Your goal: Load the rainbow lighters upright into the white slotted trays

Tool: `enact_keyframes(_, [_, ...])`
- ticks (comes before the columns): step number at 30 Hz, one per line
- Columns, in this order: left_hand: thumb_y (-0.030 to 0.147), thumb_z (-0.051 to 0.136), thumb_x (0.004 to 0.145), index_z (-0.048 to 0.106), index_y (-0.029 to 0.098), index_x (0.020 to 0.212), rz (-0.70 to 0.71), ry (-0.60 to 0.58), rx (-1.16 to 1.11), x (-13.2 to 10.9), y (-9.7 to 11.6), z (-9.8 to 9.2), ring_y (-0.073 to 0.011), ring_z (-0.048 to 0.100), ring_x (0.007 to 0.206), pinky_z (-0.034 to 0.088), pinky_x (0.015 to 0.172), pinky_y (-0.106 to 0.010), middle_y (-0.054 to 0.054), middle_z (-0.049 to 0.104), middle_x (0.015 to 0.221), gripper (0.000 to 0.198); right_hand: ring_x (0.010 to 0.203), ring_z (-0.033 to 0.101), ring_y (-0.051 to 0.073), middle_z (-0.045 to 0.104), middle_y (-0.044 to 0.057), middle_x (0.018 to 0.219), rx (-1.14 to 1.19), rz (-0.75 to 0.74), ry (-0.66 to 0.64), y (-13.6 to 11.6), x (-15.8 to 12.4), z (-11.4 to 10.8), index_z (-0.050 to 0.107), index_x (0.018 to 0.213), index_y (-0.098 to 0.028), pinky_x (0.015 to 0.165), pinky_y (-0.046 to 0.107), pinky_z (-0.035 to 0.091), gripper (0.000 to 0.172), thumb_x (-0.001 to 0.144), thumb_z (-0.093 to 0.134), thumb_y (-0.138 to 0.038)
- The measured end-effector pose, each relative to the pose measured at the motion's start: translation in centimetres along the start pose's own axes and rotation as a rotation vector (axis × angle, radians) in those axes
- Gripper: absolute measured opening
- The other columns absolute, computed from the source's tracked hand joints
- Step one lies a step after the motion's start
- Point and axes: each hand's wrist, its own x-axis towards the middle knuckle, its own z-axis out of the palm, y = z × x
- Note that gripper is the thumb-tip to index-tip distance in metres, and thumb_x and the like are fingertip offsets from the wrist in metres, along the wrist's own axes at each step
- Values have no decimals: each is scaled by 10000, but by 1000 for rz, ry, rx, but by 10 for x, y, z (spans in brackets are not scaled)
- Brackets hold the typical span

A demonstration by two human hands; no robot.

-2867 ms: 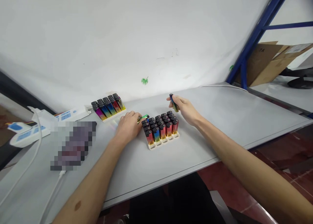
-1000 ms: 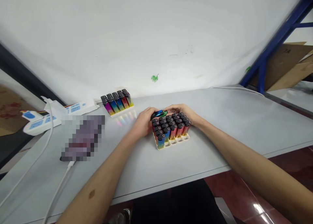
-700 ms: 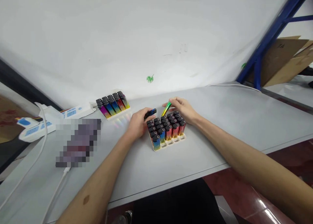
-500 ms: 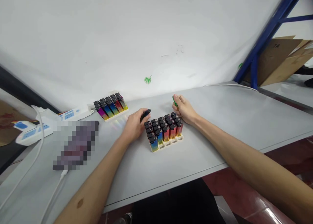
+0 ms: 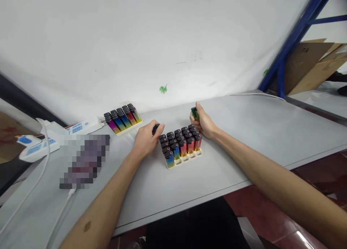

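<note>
Beside the left end of a white lighter tray [image 5: 187, 160], my left hand [image 5: 146, 136] is closed round a black-topped lighter [image 5: 155, 128], whose body is hidden by the fingers. My right hand [image 5: 203, 121], just beyond the tray's right end, grips a green lighter [image 5: 195, 113] with a black top, thumb raised beside it. Rows of lighters [image 5: 183, 147] with black tops and blue, red and yellow bodies stand upright in the tray. Several slots in its front row hold nothing; one blue lighter [image 5: 170, 160] occupies the front left corner.
Against the wall at left, a second tray of coloured lighters [image 5: 123, 119] stands on the grey table [image 5: 260, 133]. White power strips [image 5: 84, 127], a blurred-out object [image 5: 88, 160] and a white cable [image 5: 61, 212] lie farther left. Cardboard boxes [image 5: 311, 68] stand behind a blue frame [image 5: 282, 68].
The green lighter in my right hand has turned so its black top shows, and the thumb has risen. My left thumb has moved over the lighter there. The trays stay put.
</note>
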Motion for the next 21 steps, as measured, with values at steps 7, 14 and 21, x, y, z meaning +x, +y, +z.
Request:
enact_keyframes(7, [555,434,907,524,238,699,-68,-1,129,-1,2,1,-183,498,627,308,603,-280,-4,574,631,389,415,76,79,154,-76,482,-4,80,50,-3,0,0,255,566,-230,387,242,73,461,957,285,-474])
enact_keyframes(14, [531,440,898,550,244,676,-131,3,218,-1,3,0,-190,525,633,306,584,-279,-16,604,633,380,413,87,77,162,-76,486,-14,89,72,-5,-3,3,258,566,-229,382,238,80,474,958,291,-493])
enact_keyframes(21, [505,444,878,517,245,653,-148,5,227,-1,2,1,-190,490,616,298,574,-279,-16,567,615,351,411,101,69,171,-74,494,-45,60,54,-3,-3,3,276,539,-221,383,233,85,530,962,311,-539])
